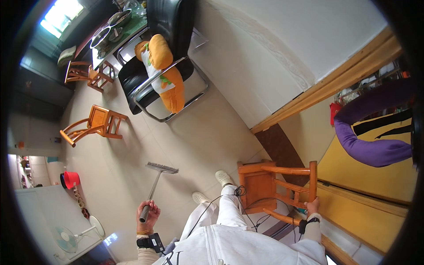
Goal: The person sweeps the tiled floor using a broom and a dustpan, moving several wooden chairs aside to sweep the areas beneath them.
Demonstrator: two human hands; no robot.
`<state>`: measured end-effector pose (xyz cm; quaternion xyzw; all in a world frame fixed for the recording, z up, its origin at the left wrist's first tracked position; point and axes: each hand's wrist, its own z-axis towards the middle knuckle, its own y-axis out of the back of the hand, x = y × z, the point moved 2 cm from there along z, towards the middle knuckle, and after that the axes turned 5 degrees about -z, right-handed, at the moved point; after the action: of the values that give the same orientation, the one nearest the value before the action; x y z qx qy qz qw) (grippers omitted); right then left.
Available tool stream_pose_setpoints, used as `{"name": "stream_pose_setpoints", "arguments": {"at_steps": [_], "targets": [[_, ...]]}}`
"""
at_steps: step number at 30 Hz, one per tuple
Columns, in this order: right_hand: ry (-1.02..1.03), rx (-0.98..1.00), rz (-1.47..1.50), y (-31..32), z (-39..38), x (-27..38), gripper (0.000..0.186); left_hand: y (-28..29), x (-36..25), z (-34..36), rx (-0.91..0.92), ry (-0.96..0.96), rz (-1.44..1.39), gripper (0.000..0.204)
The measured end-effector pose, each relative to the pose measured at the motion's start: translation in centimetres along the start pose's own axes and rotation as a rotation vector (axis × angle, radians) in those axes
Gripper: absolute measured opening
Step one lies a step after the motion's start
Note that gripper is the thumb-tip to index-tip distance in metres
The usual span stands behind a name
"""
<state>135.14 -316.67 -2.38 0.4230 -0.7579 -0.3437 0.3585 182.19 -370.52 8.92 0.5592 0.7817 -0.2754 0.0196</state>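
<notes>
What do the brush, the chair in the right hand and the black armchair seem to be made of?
Brush: shaft probably metal, from its grey sheen; bristle material unclear.
Chair: likely wood, glossily varnished, judging by its orange-brown colour and highlights.
Armchair: smooth, shiny black covering, perhaps leather or vinyl; its bright, reflective tubing suggests chromed metal.

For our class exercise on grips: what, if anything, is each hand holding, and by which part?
The left hand holds a long-handled brush by the end of its handle; the right hand holds a wooden chair by its backrest.
</notes>
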Motion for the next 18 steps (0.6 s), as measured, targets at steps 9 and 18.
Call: {"name": "stream_pose_setpoints", "arguments": {"at_steps": [9, 18], "targets": [[0.339, -0.186, -0.308, -3.0, -13.7, 10.3, 0.049, 7.9, -1.9, 0.0, 0.101, 0.055, -0.162, 0.012], [0.66, -0.31, -0.546, -9.7, -22.1, 27.3, 0.047, 12.1, -4.8, -4.7, 0.38, -0.24, -0.235, 0.018]]}}
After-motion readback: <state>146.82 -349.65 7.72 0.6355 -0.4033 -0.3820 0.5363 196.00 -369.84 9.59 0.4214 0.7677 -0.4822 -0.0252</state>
